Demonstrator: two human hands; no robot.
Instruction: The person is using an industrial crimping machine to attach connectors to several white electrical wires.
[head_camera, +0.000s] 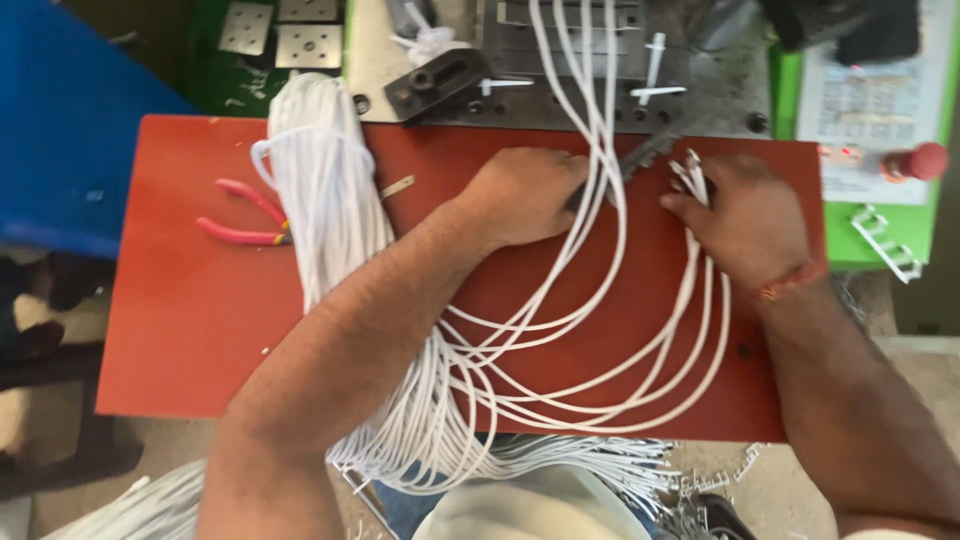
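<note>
My left hand (525, 195) rests on the red board (190, 310), fingers closed around a dark tool handle whose serrated end (645, 155) points to the right. My right hand (745, 215) pinches the ends of several white cables (692, 175) beside that tool's tip. The white cables loop (600, 340) down across the board and back under my left forearm. A thick bundle of white cables (325, 210) lies over the board on the left.
Red-handled pliers (245, 225) lie left of the bundle. A grey metal machine bed (560, 60) with clamps stands behind the board. A red push button (925, 160) sits on a green panel at right. A blue object (60, 130) stands at far left.
</note>
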